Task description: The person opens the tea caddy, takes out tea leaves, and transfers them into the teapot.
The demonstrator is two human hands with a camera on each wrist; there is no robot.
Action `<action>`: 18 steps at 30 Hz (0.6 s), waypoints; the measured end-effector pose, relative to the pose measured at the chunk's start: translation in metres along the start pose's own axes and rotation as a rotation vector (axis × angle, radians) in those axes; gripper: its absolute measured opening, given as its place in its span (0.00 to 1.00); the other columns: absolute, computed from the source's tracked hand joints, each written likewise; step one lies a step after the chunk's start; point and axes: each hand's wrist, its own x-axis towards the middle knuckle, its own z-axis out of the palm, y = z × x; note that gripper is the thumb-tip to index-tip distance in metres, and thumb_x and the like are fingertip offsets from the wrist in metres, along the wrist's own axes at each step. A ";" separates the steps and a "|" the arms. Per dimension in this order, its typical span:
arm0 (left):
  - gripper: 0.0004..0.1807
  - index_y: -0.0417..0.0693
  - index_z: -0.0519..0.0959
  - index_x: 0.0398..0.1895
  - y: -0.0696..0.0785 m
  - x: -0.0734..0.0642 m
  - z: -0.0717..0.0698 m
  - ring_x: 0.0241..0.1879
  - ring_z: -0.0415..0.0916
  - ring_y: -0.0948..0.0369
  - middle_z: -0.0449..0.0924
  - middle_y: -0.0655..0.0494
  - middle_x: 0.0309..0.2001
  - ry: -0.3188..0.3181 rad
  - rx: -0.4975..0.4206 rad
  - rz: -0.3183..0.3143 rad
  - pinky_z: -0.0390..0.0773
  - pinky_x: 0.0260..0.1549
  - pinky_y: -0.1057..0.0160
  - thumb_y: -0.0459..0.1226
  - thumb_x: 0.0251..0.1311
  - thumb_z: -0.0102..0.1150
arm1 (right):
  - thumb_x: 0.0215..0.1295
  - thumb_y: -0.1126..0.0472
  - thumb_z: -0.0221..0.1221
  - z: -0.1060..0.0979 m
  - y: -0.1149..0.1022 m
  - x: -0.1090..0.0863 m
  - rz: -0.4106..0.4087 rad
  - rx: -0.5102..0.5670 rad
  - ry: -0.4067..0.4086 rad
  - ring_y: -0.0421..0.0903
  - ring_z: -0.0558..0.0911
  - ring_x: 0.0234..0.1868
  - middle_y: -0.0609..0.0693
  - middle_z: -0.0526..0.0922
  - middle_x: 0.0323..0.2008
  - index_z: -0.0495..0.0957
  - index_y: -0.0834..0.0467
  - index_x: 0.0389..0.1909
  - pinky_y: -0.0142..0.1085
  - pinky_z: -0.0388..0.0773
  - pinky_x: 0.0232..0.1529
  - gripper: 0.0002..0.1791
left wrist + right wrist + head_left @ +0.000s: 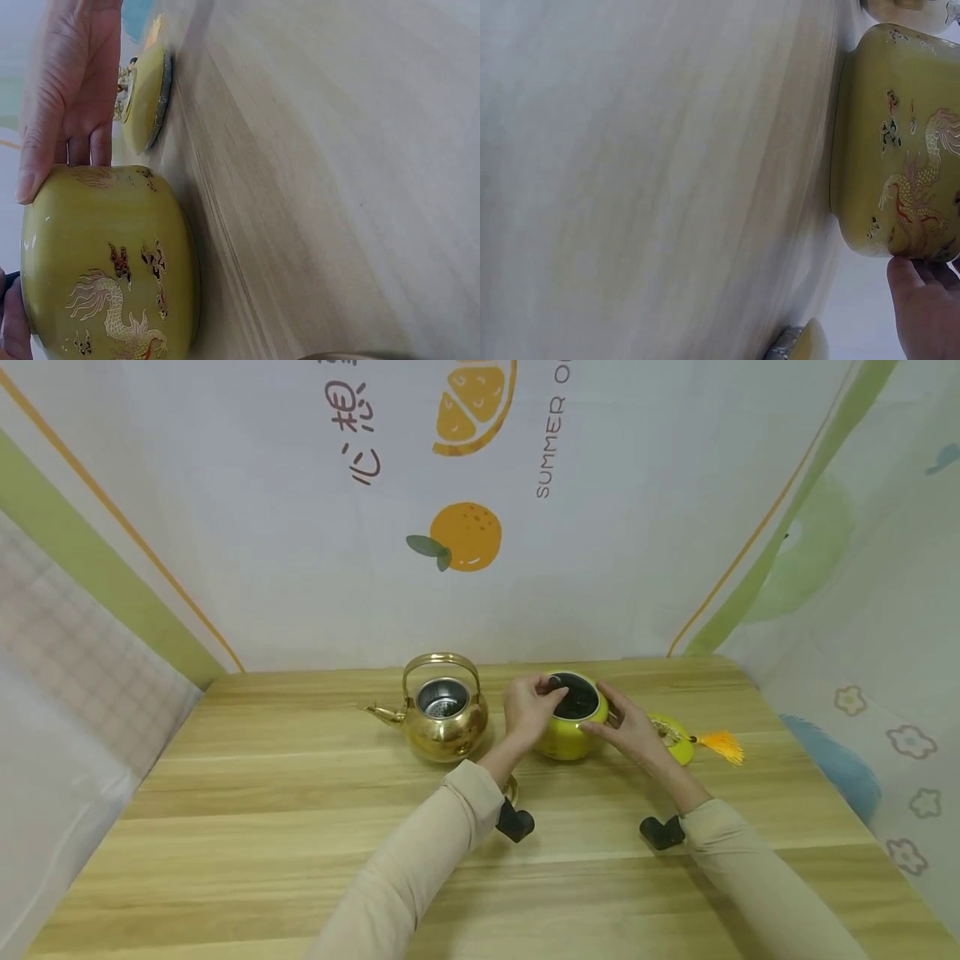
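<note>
A yellow jar (566,745) with a dragon pattern stands uncovered on the table, its inside dark. My left hand (527,708) is at the left of its mouth and pinches a small dark object (10,280); its kind cannot be made out. On the jar's right side my right hand (628,731) holds the wall, thumb at the front and fingers behind. Close on the left is a gold teapot (444,739), its lid off and a metal strainer (442,700) in its opening. The yellow jar lid (678,745) with an orange tassel (723,747) lies right of the jar.
A small gold lid (512,790) lies partly hidden behind the left wrist. The wooden table (285,827) reaches back to a white printed cloth (600,568). Black mounts (516,821) sit at both sleeve cuffs.
</note>
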 end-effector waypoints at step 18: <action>0.09 0.31 0.80 0.36 -0.006 -0.010 -0.005 0.38 0.84 0.50 0.84 0.39 0.37 0.045 -0.397 -0.210 0.82 0.37 0.67 0.28 0.53 0.65 | 0.61 0.64 0.62 0.000 0.001 -0.001 0.018 0.011 0.010 0.61 0.51 0.72 0.64 0.47 0.72 0.46 0.67 0.72 0.45 0.56 0.68 0.45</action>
